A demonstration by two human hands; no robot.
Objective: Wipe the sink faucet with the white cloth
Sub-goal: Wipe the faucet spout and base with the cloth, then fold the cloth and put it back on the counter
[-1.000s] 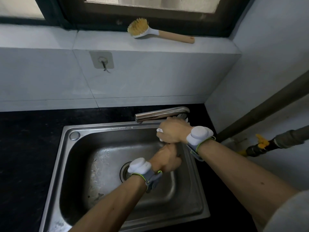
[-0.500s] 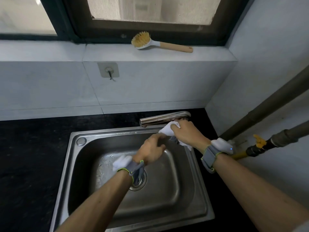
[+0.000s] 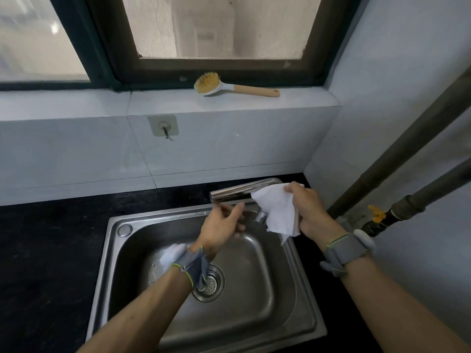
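Observation:
A chrome faucet (image 3: 234, 192) reaches leftward over the back right of a steel sink (image 3: 107, 250). My right hand (image 3: 308, 210) grips a white cloth (image 3: 275, 207), which is draped over the faucet's right part near its base and hangs down. My left hand (image 3: 221, 225) sits just under the spout, fingers partly curled, with the fingertips at the faucet's underside; whether they grip it is unclear. The faucet's base and lever are mostly hidden by the cloth. Both wrists wear grey bands.
A dish brush (image 3: 229, 86) with a wooden handle lies on the window ledge. A stick-on hook (image 3: 163, 126) hangs on the tiled wall. Black countertop (image 3: 46, 250) surrounds the sink. Pipes (image 3: 397, 149) and a yellow-handled valve (image 3: 377, 215) run along the right wall.
My right hand has lifted the cloth from the faucet's underside up over its top near the base. My left hand rose from the basin to just under the spout. The view tilted up.

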